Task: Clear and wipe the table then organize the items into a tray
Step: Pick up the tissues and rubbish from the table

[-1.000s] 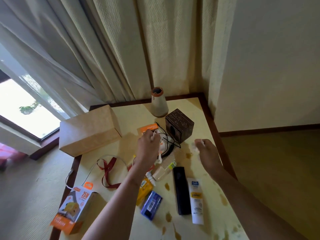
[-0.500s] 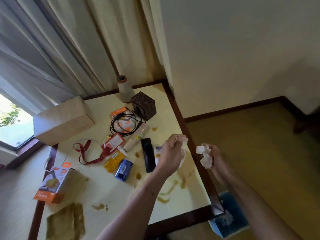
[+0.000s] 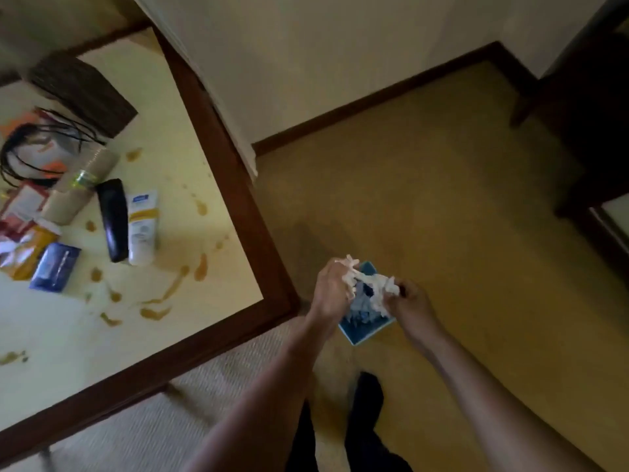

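I see my left hand (image 3: 335, 289) and right hand (image 3: 412, 303) close together, fingers of each curled round crumpled white tissue (image 3: 372, 284), right above a small blue bin (image 3: 362, 333) that stands on the floor (image 3: 459, 216) just past the worktop (image 3: 218, 137) corner. Off to the left the worktop carries brown stains (image 3: 200, 270). Further in, a black remote (image 3: 112, 219) lies against a white tube (image 3: 142, 226), with a blue packet (image 3: 54, 267) near them and a black cable (image 3: 34, 144) beside a dark box (image 3: 85, 86)
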